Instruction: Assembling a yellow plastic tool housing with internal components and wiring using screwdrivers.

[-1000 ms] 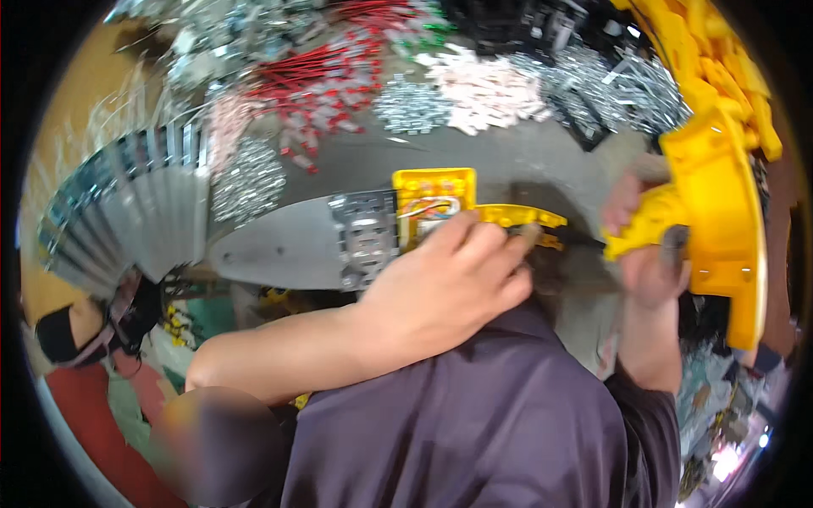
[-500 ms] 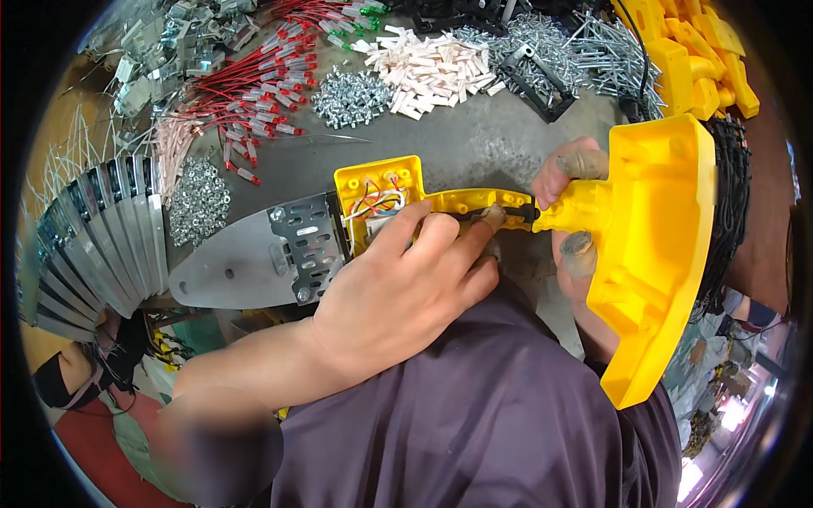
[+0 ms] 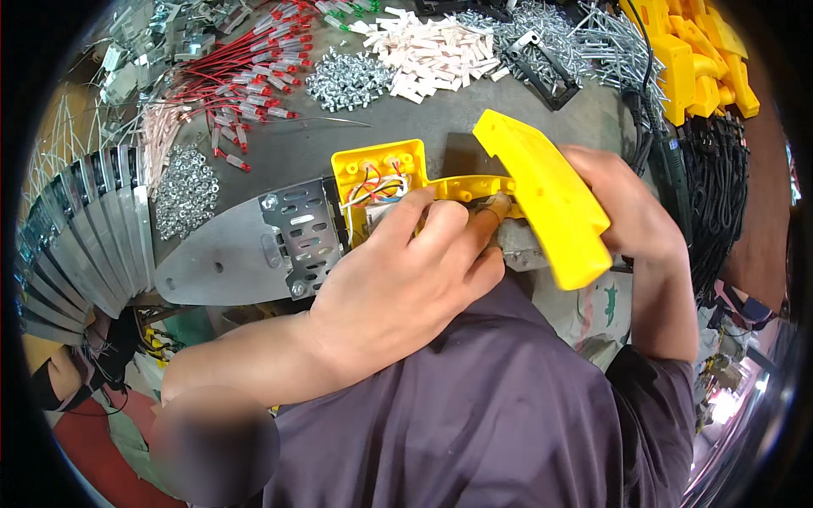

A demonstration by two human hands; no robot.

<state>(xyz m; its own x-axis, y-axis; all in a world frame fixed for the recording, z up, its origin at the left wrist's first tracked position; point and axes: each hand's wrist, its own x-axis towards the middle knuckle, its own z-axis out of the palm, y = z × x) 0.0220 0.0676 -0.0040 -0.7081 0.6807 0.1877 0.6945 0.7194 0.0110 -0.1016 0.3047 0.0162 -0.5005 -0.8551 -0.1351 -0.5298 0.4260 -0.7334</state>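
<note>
In front of me lies an opened yellow plastic housing [image 3: 457, 184], its box end holding red, white and black wires [image 3: 377, 193]. My left hand [image 3: 402, 275] grips its handle, with thumb and fingers closed around it. A grey metal plate [image 3: 212, 254] extends leftward from the housing, with a slotted metal bracket [image 3: 302, 229] between them. My right hand [image 3: 627, 203] holds a yellow plastic cover [image 3: 546, 199], tilted with its smooth outer side up, over the right end of the handle. The cover hides that end and most of the right fingers.
Small screws [image 3: 347, 83], white sleeves [image 3: 432, 52], long screws [image 3: 614, 51] and red indicator lights with leads [image 3: 254, 76] lie in piles along the back. Nuts [image 3: 188, 190] and a fan of metal plates [image 3: 85, 237] sit left. Yellow housings [image 3: 699, 63] and black cords [image 3: 716, 178] are right.
My right hand has flipped the yellow cover from hollow side up to outer side up and brought it left over the handle. The left hand keeps its grip on the housing.
</note>
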